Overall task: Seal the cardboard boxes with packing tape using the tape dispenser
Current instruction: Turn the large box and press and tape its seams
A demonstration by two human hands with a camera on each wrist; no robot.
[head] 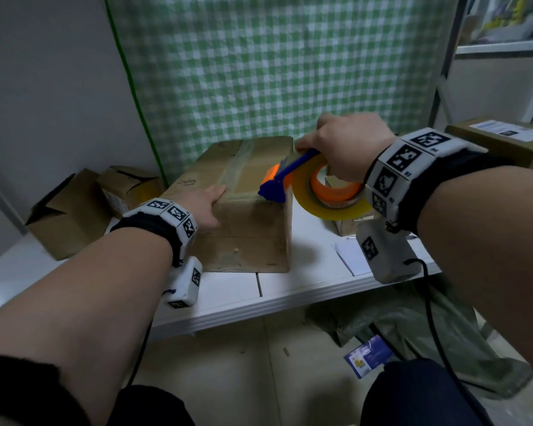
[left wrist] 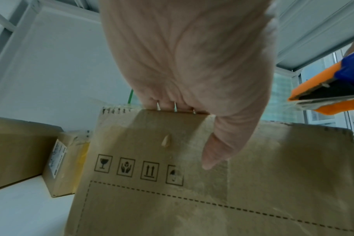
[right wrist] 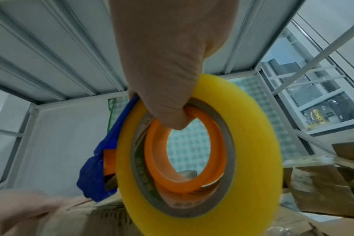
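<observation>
A closed cardboard box (head: 246,219) stands on the white shelf (head: 305,284), with a clear tape strip (head: 239,167) along its top seam. My left hand (head: 202,204) lies flat on the box's near top edge, thumb down the front face (left wrist: 222,148). My right hand (head: 345,146) grips the tape dispenser (head: 293,176), blue and orange, with its yellowish tape roll (right wrist: 202,156). The dispenser's blue nose (head: 271,192) touches the box top at the near right edge. Handling symbols are printed on the box front (left wrist: 139,169).
Opened cardboard boxes (head: 83,207) lie left of the sealed one. A labelled box (head: 505,139) sits at the far right, and another box (head: 348,226) behind the roll. A white paper (head: 351,256) lies on the shelf. A green checked cloth (head: 274,72) hangs behind. Bags lie on the floor (head: 413,327).
</observation>
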